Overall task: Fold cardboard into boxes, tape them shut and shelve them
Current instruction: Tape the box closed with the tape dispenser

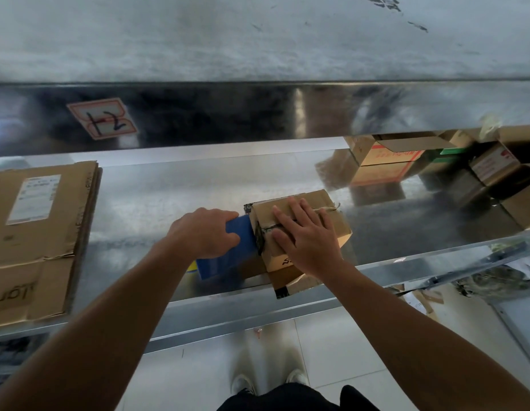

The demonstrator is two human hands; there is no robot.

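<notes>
- Cardboard box (318,198): right hand (308,241) pressing flat on top, fingers straight.
- Tape dispenser (240,250), at the box's left: left hand (204,232) gripping it.
- Best: hold flaps closed, run tape straight.

Right hand (308,235) flat on top of small cardboard box (339,226) on metal shelf (169,209); left hand (204,232) grips blue tool (228,262) butted against box's left end. Flattened cardboard (35,232) far left; more boxes (385,161) back right.
</notes>
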